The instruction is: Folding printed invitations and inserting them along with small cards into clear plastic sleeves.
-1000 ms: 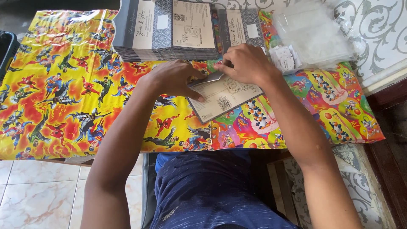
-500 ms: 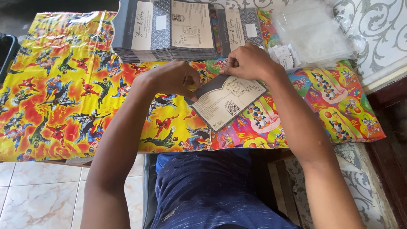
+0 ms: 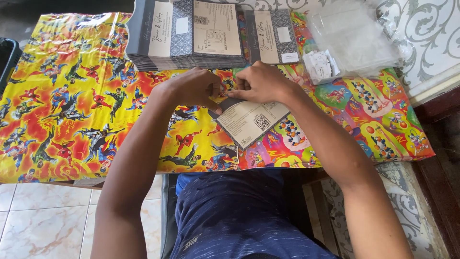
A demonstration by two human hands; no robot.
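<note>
grey-and-cream printed card (image 3: 249, 122), flat, tilted, on table

Daylit desk on a tiled floor

A bright cartoon-print cloth (image 3: 57, 120) covers the desk (image 3: 76, 182); pale marbled floor tiles (image 3: 28, 225) lie below left, and white scroll-patterned covering (image 3: 421, 43) and dark wood trim (image 3: 438, 177) stand to the right.

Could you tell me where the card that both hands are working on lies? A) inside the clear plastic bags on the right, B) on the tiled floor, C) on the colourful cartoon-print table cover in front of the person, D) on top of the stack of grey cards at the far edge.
C: the card lies flat on the table cover, under the left hand and right hand, nearer the person than the stack of grey cards.
</note>
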